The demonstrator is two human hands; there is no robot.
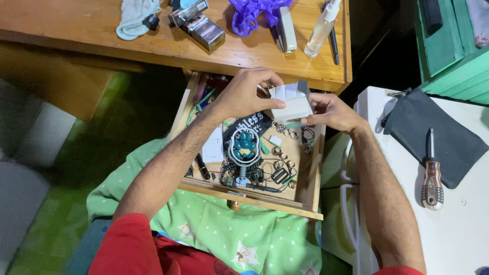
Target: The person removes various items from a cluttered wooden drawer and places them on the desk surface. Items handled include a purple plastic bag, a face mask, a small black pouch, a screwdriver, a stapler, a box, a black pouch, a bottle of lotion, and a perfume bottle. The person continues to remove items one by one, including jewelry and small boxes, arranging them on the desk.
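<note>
Left hand: your left hand (248,95) is curled over the small white box (292,105), thumb and fingers pinching its near top edge.
Right hand: your right hand (331,112) cups the same box from the other side, fingers closed on its end and underside.
Box position: you hold it in the air over the back of the open drawer (305,193), just below the front edge of the bench (153,48).
Box state: its lid flap looks lifted at the back; what is inside is hidden from view.
Handling: it looks like thin card, so judge it light and easy to crush; grip it by the stiff corners and side walls, not by the flap.
Drawer contents: beneath the box lie a teal paw-shaped toy (245,144), metal rings (283,131), black cables (254,175) and a black cloth with white lettering.
Bench top: a grey rag (133,18), a shiny metal case (202,29), a crumpled purple bag (249,12) and a clear spray bottle (321,28) sit well apart from your hands.
Right side: a screwdriver (432,175) lies on a dark pouch (438,132) on a white surface.
</note>
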